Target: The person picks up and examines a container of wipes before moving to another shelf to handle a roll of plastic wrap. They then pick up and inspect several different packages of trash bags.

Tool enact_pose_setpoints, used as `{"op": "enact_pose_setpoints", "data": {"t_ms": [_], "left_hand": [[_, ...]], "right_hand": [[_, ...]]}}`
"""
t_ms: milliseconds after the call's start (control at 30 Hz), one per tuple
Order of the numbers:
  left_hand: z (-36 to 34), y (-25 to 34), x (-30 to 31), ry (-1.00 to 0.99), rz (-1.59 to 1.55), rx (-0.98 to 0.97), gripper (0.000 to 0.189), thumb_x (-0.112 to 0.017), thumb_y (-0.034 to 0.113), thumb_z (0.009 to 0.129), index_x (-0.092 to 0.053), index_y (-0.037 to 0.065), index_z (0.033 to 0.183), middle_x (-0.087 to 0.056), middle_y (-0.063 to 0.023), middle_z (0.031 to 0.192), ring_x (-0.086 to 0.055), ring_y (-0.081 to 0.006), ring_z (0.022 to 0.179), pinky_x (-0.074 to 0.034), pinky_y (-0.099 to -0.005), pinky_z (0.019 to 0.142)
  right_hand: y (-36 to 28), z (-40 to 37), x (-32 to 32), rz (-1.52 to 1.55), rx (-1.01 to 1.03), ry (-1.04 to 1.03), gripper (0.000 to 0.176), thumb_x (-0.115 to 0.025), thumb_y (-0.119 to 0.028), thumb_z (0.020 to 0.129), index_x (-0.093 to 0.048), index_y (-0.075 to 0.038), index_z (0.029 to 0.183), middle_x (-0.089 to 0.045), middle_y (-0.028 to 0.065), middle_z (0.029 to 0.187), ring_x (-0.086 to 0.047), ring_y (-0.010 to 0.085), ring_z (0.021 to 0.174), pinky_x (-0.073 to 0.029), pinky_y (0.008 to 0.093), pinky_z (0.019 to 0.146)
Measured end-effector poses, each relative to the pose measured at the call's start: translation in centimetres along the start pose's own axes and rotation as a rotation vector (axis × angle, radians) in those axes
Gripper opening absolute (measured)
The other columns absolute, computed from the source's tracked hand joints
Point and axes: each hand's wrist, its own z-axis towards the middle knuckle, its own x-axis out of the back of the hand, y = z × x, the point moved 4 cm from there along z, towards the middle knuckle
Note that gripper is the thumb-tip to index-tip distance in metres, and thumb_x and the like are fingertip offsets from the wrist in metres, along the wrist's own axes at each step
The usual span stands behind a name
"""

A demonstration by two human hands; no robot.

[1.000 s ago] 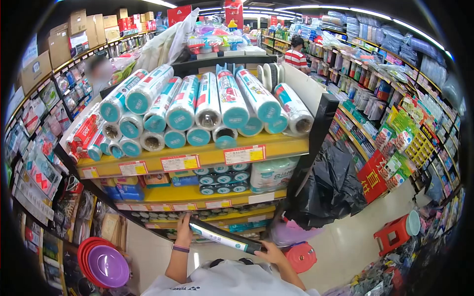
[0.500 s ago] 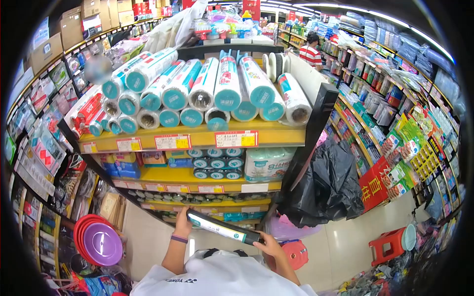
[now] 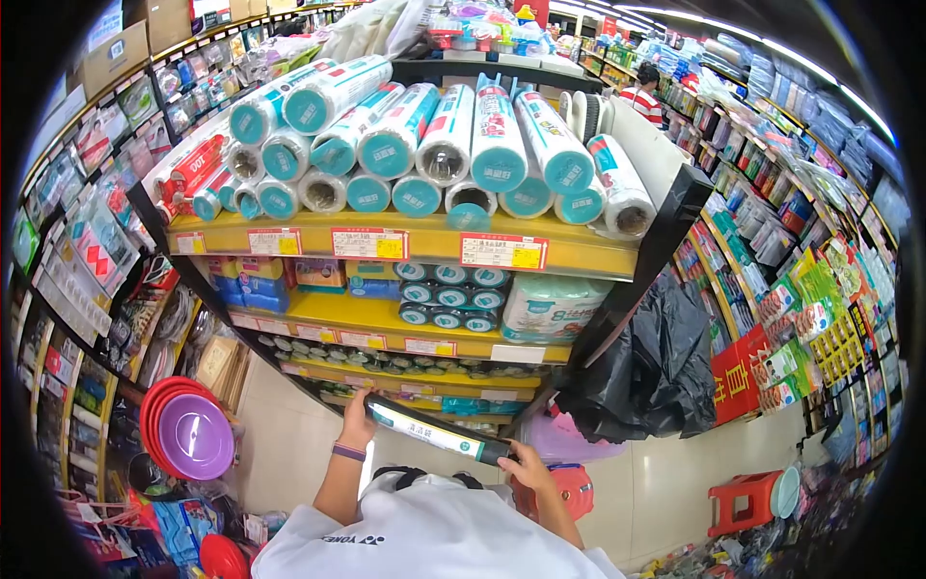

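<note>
A long roll of black garbage bags (image 3: 424, 433) with a white and teal label is held in front of my body, tilted down toward the right. My left hand (image 3: 358, 423) is closed around its left end. My right hand (image 3: 527, 466) grips the right end, thumb and fingers on the black plastic. The label faces up toward me. Just ahead stands a shelf unit (image 3: 405, 241) with yellow edges. On its top level lie several white plastic-wrapped rolls (image 3: 498, 145) with teal ends.
A lower shelf holds small black rolls (image 3: 449, 294) and a white-green pack (image 3: 550, 307). Black plastic bags (image 3: 641, 372) hang on the right. Purple and red basins (image 3: 196, 439) stand at left, a red stool (image 3: 743, 504) at right. Another person (image 3: 644, 96) stands far down the aisle.
The view has shifted, so the shelf sits larger and farther right. Both hands keep hold of the roll, and its label is turned more toward me, with less glare on it.
</note>
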Motion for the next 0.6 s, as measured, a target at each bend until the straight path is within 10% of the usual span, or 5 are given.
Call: {"op": "enact_pose_setpoints", "data": {"t_ms": [200,600], "left_hand": [[-1.0,1.3,1.4,-0.008,-0.027,-0.004,0.011,-0.059,0.012,0.084,-0.058,0.005,0.092,-0.061,-0.0056,0.088,-0.059,-0.0195,0.084,-0.048,-0.0323,0.083],[-0.5,2.2,4.3,-0.003,-0.023,-0.023,0.011,-0.056,0.017,0.086,-0.059,0.007,0.089,-0.062,-0.0052,0.09,-0.059,-0.0217,0.088,-0.046,-0.0357,0.086]], "right_hand": [[-0.4,0.8,-0.9,0.052,0.003,0.021,0.037,-0.063,-0.031,0.082,-0.058,0.002,0.096,-0.063,0.0082,0.074,-0.059,0.0136,0.07,-0.046,0.0289,0.063],[0.7,2.4,-2.4,-0.068,0.076,0.003,0.043,-0.064,-0.032,0.081,-0.058,0.002,0.107,-0.065,0.0122,0.082,-0.061,0.0164,0.07,-0.047,0.0309,0.065]]}}
